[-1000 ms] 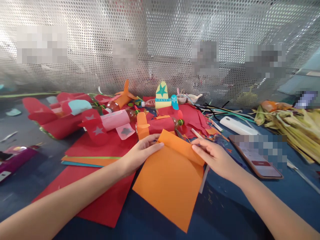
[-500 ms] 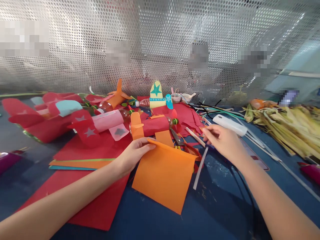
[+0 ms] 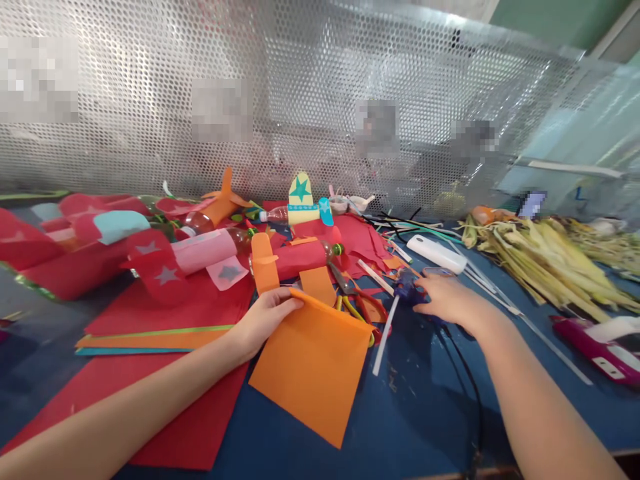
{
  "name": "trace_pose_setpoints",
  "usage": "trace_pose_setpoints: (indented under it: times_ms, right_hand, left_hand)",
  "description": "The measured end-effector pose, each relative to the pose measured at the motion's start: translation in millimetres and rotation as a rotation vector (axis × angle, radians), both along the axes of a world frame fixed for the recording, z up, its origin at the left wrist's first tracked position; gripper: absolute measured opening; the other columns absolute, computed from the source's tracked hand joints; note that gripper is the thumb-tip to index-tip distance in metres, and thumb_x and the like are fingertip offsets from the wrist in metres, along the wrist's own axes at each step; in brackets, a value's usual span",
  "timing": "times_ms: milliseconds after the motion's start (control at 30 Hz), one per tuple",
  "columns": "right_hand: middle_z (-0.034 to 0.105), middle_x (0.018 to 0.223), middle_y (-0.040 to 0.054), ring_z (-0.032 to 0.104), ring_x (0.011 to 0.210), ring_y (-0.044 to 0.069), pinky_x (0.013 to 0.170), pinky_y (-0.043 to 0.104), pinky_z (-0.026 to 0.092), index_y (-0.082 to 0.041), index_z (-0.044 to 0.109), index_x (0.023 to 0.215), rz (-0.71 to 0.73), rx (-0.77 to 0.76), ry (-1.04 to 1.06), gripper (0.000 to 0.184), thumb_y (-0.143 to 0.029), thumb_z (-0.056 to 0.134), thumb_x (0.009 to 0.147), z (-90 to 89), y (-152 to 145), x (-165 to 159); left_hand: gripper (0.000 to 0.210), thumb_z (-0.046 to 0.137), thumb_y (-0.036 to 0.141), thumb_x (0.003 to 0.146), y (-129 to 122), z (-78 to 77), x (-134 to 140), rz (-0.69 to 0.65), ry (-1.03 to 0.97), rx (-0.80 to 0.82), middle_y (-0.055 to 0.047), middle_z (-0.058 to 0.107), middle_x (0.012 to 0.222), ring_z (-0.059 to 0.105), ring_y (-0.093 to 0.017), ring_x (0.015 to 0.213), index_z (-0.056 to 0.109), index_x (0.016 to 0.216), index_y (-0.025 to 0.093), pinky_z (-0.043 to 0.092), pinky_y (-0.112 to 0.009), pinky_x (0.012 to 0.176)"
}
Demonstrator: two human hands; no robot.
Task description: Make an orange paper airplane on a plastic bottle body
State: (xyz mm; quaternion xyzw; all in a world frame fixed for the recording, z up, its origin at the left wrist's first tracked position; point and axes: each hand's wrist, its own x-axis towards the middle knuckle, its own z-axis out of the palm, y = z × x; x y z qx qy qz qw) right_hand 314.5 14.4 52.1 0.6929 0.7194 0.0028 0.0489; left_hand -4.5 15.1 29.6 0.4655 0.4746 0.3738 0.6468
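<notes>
My left hand (image 3: 265, 320) pinches the folded top edge of a square orange sheet of paper (image 3: 310, 373) between thumb and fingers. The sheet hangs tilted over the blue table. On the right, my right hand (image 3: 450, 300) reaches over a blue glue gun (image 3: 407, 290), its fingers apart at the tool's side; whether they touch it I cannot tell. White glue sticks (image 3: 386, 337) lie by the glue gun, one at its rear and another beyond it. Scissors with yellow handles (image 3: 354, 310) lie partly behind the orange sheet.
Bottle planes wrapped in coloured paper, including a red one (image 3: 303, 260) and a pink one (image 3: 205, 250), stand along the back. Red sheets (image 3: 195, 413) lie at left. A white power strip (image 3: 436, 255), a black cable (image 3: 470, 373), dried husks (image 3: 545, 260) and a magenta device (image 3: 597, 350) are at right.
My right hand has gone from a raised pinch down to the glue gun, and its fingers have spread. My left hand still holds the orange sheet. The view has turned slightly right.
</notes>
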Motion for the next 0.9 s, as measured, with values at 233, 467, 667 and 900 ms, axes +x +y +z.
trace_pose_setpoints:
  times_ms: [233, 467, 667, 900]
  right_hand:
    - [0.064, 0.099, 0.0170, 0.066, 0.085, 0.028, 0.070, 0.033, 0.048, -0.012, 0.067, 0.086, 0.017, -0.094, -0.098, 0.015, -0.021, 0.064, 0.074, 2.5, -3.2, -6.3]
    - [0.059, 0.106, 0.0143, 0.062, 0.095, 0.026, 0.080, 0.029, 0.046, -0.013, 0.061, 0.104, 0.033, -0.109, -0.061, 0.025, -0.018, 0.059, 0.080, 25.1, -12.8, -13.1]
    - [0.057, 0.111, 0.0165, 0.062, 0.097, 0.027, 0.078, 0.030, 0.046, -0.012, 0.059, 0.109, -0.038, -0.072, -0.036, 0.028, -0.023, 0.057, 0.084, 29.5, 5.3, -17.0]
    - [0.061, 0.106, 0.0139, 0.063, 0.088, 0.022, 0.079, 0.033, 0.048, -0.011, 0.061, 0.102, -0.121, -0.051, -0.035, 0.026, -0.031, 0.059, 0.086, 9.2, 33.6, -10.6]
  left_hand:
    - [0.021, 0.069, 0.033, 0.065, 0.1, -1.9, -1.5, -0.030, -0.010, -0.005, -0.002, 0.072, 0.072, 0.067, -0.019, 0.066, 0.067, 0.077, 0.016, 0.051, -0.026, 0.062]
    - [0.018, 0.069, 0.031, 0.066, 0.0, -0.6, -1.4, -0.036, -0.009, -0.028, -0.001, 0.071, 0.070, 0.066, -0.017, 0.064, 0.067, 0.077, 0.017, 0.049, -0.024, 0.059]
    - [0.014, 0.067, 0.030, 0.066, 0.6, -1.8, -1.7, -0.033, -0.009, -0.023, 0.002, 0.070, 0.068, 0.065, -0.014, 0.063, 0.067, 0.075, 0.019, 0.048, -0.021, 0.058]
    - [0.021, 0.067, 0.033, 0.061, 2.0, -2.7, -0.7, -0.024, 0.023, -0.016, 0.001, 0.070, 0.068, 0.065, -0.017, 0.063, 0.066, 0.076, 0.018, 0.048, -0.024, 0.057]
